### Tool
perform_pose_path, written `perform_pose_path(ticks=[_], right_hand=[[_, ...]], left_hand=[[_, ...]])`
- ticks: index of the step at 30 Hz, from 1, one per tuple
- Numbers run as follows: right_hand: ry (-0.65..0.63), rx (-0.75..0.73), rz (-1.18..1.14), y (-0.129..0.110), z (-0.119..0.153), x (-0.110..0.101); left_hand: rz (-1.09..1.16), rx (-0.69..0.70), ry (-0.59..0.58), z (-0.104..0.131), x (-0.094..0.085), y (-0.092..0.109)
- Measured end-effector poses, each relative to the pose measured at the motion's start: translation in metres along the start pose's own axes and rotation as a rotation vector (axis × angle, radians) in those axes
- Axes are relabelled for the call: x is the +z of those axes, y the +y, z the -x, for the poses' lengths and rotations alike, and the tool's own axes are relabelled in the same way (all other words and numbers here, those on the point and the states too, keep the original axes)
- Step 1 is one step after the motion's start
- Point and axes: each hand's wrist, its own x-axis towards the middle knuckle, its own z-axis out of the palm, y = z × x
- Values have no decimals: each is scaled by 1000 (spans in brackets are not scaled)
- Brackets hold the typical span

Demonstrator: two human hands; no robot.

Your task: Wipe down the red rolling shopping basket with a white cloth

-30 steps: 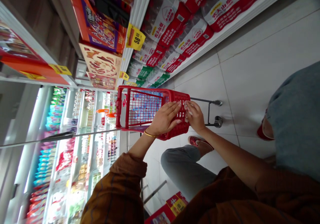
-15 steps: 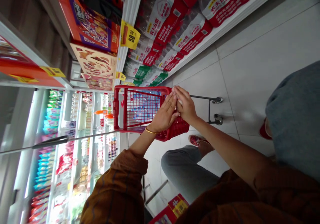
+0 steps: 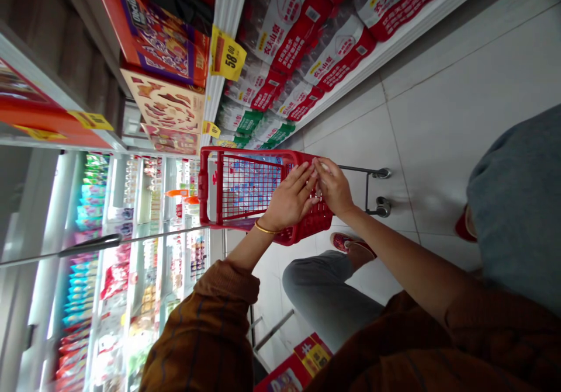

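Observation:
My left hand [image 3: 291, 199], with a gold bangle at the wrist, has its fingers stretched out and its back toward the camera. My right hand [image 3: 335, 187] is beside it, fingers loosely bent and slightly apart, fingertips close to those of my left hand. Nothing is visible in either hand. Both are in front of a red shopping basket cart [image 3: 252, 226] with a mesh section, and bluish packs [image 3: 252, 187] show through the mesh. The view is turned sideways.
Shelves hold red-labelled bottled water packs [image 3: 302, 24], snack boxes [image 3: 162, 35] and yellow price tags [image 3: 228, 54]. Lit shelves [image 3: 131, 252] stand beyond the cart. Below are the tiled floor [image 3: 451, 106], cart wheels [image 3: 383, 206] and grey-trousered legs [image 3: 328, 292].
My hands have moved slightly apart at the fingertips; my right hand has shifted right and a little down. The cart has barely changed position in view.

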Motion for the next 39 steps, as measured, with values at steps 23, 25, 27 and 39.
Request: perform_pose_path(ticks=[23, 25, 27, 39], right_hand=[[43, -103, -65, -19, 5, -6], [14, -86, -52, -12, 7, -6], [-3, -44, -38, -4, 9, -6], [27, 156, 77, 36, 25, -12]], left_hand=[[53, 33, -8, 10, -1, 20], [55, 35, -20, 10, 0, 21], [62, 23, -42, 11, 0, 20], [-2, -16, -75, 17, 3, 28]])
